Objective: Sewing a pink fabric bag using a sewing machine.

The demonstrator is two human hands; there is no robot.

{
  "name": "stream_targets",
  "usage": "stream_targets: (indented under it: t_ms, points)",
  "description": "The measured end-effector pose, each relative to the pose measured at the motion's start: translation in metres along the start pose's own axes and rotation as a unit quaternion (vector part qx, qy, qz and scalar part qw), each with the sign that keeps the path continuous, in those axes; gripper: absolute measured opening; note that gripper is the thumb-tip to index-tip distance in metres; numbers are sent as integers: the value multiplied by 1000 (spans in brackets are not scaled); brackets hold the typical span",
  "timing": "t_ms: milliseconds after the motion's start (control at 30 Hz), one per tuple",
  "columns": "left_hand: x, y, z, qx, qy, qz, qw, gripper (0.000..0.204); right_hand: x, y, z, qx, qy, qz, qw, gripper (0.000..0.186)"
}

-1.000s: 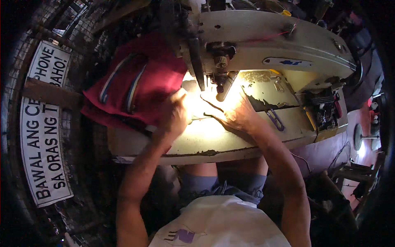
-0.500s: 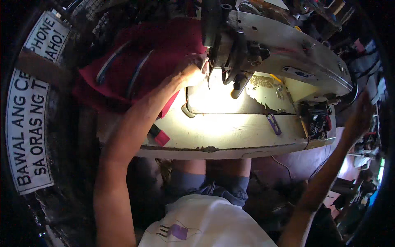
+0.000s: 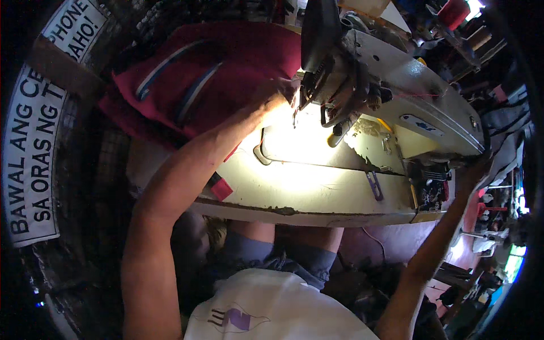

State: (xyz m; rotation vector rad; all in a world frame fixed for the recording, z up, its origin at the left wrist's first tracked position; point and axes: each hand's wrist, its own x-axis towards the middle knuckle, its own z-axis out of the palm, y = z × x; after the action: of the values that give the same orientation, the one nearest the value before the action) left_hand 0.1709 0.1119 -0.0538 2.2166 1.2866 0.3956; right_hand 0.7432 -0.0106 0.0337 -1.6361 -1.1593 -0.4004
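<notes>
One sewing machine (image 3: 416, 85) stands with left hand (image 3: 285, 95) at its needle end, right hand (image 3: 479, 168) near its right end (opening and grip of both too obscured to tell), maroon cloth (image 3: 243, 56) to its left and purple snips (image 3: 374, 186) before it, apparently for easy reach.

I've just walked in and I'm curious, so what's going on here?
Someone is at a sewing machine, one hand at each end of it. The left hand is at the machine's left end, next to a red cloth; what its fingers hold, if anything, is hard to see. The right hand is out by the machine's right end, too dark to tell whether it touches it. Bright light falls on the table, where purple snips lie untouched.
</notes>
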Motion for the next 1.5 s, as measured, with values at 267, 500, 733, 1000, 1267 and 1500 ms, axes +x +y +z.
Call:
stream_targets:
  t_ms: [267,500,733,1000,1267,1500]
  points:
    - [66,-40,21,116,113,130,978,22,115,35,-6,-98,-228,-20,968,51]
    - [83,-31,-4,-51,108,11,993,26,66,91,-14,-143,-99,-110,979,50]
    - [-5,13,-85,-326,172,22,929,32,-126,-114,-38,-135,-2,-126,983,30]
    - [-261,119,-200,-211,33,372,903,17,-262,-180,17,-34,-275,-72,958,21]
    - [-308,206,-120,-52,356,402,842,18,-276,-157,29,-110,-162,-55,979,27]
    - [-294,207,-124,39,312,371,874,21,-283,-120,36,-64,-157,-67,983,27]
